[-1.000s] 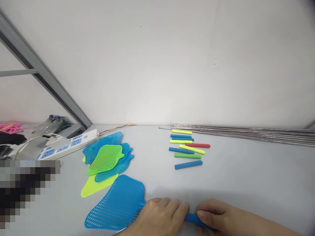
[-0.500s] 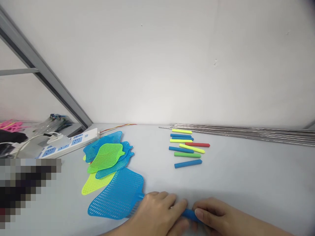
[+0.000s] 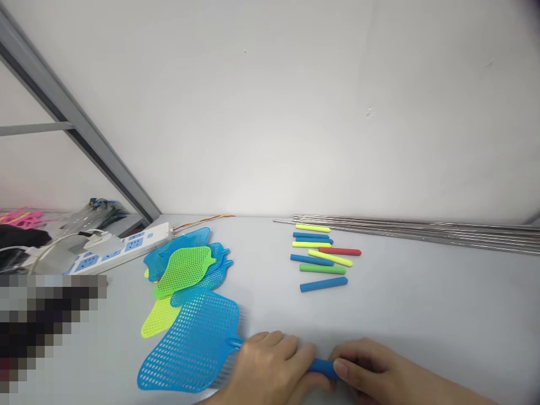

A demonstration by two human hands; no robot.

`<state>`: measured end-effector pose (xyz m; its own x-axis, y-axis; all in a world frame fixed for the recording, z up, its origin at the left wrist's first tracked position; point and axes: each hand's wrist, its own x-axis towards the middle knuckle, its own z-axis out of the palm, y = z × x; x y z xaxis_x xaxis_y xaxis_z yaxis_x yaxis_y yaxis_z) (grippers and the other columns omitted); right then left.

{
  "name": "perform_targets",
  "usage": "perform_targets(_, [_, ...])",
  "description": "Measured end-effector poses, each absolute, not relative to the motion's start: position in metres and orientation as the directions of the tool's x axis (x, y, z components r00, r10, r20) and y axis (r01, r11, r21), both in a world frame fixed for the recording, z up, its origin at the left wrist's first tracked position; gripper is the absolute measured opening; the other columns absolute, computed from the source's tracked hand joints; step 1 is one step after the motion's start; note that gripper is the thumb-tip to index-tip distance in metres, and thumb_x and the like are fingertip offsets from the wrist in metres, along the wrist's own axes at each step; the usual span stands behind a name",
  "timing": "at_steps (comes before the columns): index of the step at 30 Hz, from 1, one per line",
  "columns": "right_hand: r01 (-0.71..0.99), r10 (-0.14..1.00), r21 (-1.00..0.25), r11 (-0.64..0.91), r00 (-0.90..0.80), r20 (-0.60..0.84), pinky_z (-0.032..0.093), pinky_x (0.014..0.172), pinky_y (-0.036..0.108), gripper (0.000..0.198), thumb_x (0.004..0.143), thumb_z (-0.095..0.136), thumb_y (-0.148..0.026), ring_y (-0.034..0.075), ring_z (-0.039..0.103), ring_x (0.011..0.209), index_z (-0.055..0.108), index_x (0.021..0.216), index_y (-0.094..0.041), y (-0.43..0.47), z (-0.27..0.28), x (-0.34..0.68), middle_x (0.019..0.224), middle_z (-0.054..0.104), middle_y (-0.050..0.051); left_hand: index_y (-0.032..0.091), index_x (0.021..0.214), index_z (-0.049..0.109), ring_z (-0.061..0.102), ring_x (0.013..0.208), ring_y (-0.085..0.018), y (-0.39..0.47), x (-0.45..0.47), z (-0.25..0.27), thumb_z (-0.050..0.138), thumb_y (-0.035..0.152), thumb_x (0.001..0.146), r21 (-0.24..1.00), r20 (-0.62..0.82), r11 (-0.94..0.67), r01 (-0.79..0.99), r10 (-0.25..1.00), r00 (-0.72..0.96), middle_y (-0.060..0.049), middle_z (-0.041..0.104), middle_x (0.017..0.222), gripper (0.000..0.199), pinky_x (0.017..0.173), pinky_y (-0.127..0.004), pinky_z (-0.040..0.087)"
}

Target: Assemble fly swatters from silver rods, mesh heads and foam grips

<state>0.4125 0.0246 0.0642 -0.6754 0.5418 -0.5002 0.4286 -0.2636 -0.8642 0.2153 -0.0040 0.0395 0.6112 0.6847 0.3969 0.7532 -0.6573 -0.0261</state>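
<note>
A blue mesh fly swatter head (image 3: 192,343) lies at the front left, its neck running under my left hand (image 3: 274,363). That hand is closed, and the fingers hide whatever joins the neck to the handle. Between the two hands a short stretch of blue handle (image 3: 323,368) shows. My right hand (image 3: 371,368) pinches this handle with the thumb on its near side; the handle's far end is hidden in the fingers. Behind them lie several loose plastic handles, among them a blue one (image 3: 324,284), a green one (image 3: 323,269) and a red one (image 3: 340,251).
More swatter heads overlap at the left, with a green one (image 3: 185,271) on top and a yellow one (image 3: 161,318) below. Thin metal rods (image 3: 422,231) lie along the wall at the back right. A power strip (image 3: 122,248) with a plugged-in adapter stands at the left.
The blue swatter head has turned and shifted slightly left and towards me. My left hand has moved a little with it. My right hand stays on the handle.
</note>
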Motion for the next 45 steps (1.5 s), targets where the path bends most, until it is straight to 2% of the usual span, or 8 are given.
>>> perform_targets(4, [0.384, 0.533, -0.874, -0.297, -0.693, -0.485, 0.018, 0.041, 0.02, 0.047, 0.076, 0.041, -0.062, 0.006, 0.025, 0.044, 0.045, 0.067, -0.016, 0.025, 0.059, 0.413, 0.05, 0.031, -0.007, 0.023, 0.079, 0.054, 0.05, 0.043, -0.013, -0.004, 0.215, 0.042, 0.028, 0.045, 0.09, -0.037, 0.385, -0.666, 0.745, 0.678, 0.626, 0.003, 0.054, 0.053, 0.036, 0.04, -0.024, 0.031])
perform_targets(19, [0.297, 0.511, -0.857, -0.422, -0.703, -0.495, 0.02, 0.034, 0.015, 0.04, 0.08, 0.046, -0.054, 0.002, 0.027, 0.038, 0.052, 0.078, -0.015, 0.025, 0.056, 0.417, 0.049, 0.035, -0.009, 0.021, 0.071, 0.05, 0.05, 0.047, -0.013, -0.001, 0.215, 0.05, 0.036, 0.039, 0.089, 0.009, 0.286, -0.676, 0.737, 0.708, 0.646, 0.003, 0.054, 0.056, 0.03, 0.044, -0.023, 0.03])
perform_targets(28, [0.251, 0.482, -0.852, -0.459, -0.736, -0.476, 0.023, 0.026, 0.011, 0.036, 0.08, 0.05, -0.049, 0.002, 0.031, 0.032, 0.058, 0.09, -0.016, 0.034, 0.047, 0.421, 0.051, 0.038, -0.007, 0.021, 0.076, 0.055, 0.05, 0.053, -0.015, 0.006, 0.211, 0.049, 0.042, 0.038, 0.087, 0.071, 0.35, -0.671, 0.738, 0.71, 0.611, 0.002, 0.054, 0.058, 0.024, 0.048, -0.026, 0.033])
perform_targets(33, [0.009, 0.487, -0.793, -0.609, -0.785, -0.383, 0.025, 0.027, 0.011, 0.026, 0.079, 0.057, -0.039, 0.001, 0.031, 0.035, 0.059, 0.078, -0.013, 0.042, 0.045, 0.423, 0.054, 0.038, -0.007, 0.023, 0.112, 0.052, 0.056, 0.076, -0.017, 0.012, 0.206, 0.051, 0.043, 0.026, 0.088, 0.113, 0.43, -0.659, 0.743, 0.707, 0.562, -0.003, 0.063, 0.088, 0.026, 0.063, -0.029, 0.044])
perform_targets(37, [-0.085, 0.533, -0.752, -0.654, -0.757, -0.377, 0.02, 0.028, 0.013, 0.03, 0.079, 0.058, -0.038, 0.002, 0.028, 0.036, 0.052, 0.062, -0.013, 0.044, 0.044, 0.425, 0.052, 0.037, -0.007, 0.025, 0.122, 0.046, 0.049, 0.106, -0.022, 0.013, 0.202, 0.054, 0.047, 0.017, 0.085, 0.096, 0.492, -0.676, 0.731, 0.671, 0.556, -0.006, 0.056, 0.114, 0.038, 0.081, -0.036, 0.045])
perform_targets(40, [-0.111, 0.578, -0.782, -0.614, -0.738, -0.349, 0.019, 0.031, 0.015, 0.032, 0.079, 0.058, -0.038, 0.002, 0.025, 0.035, 0.053, 0.061, -0.013, 0.045, 0.045, 0.425, 0.046, 0.034, -0.008, 0.023, 0.124, 0.044, 0.04, 0.119, -0.023, 0.01, 0.201, 0.059, 0.047, 0.013, 0.083, 0.076, 0.535, -0.736, 0.673, 0.599, 0.595, -0.007, 0.05, 0.124, 0.042, 0.092, -0.039, 0.041])
perform_targets(42, [-0.116, 0.655, -0.843, -0.525, -0.688, -0.313, 0.021, 0.035, 0.016, 0.023, 0.078, 0.06, -0.036, 0.003, 0.025, 0.038, 0.061, 0.075, -0.012, 0.047, 0.047, 0.426, 0.045, 0.034, -0.008, 0.022, 0.123, 0.045, 0.037, 0.121, -0.023, 0.006, 0.2, 0.061, 0.046, 0.011, 0.082, 0.057, 0.544, -0.772, 0.633, 0.556, 0.628, -0.007, 0.048, 0.125, 0.042, 0.095, -0.041, 0.039])
perform_targets(45, [-0.03, 0.79, -0.951, -0.308, -0.566, -0.238, 0.024, 0.042, 0.019, 0.032, 0.073, 0.065, -0.034, 0.005, 0.031, 0.044, 0.065, 0.097, -0.013, 0.058, 0.05, 0.431, 0.047, 0.038, -0.007, 0.02, 0.12, 0.048, 0.036, 0.121, -0.024, 0.004, 0.197, 0.063, 0.044, 0.006, 0.08, 0.031, 0.557, -0.817, 0.575, 0.492, 0.669, -0.007, 0.048, 0.125, 0.042, 0.095, -0.039, 0.04])
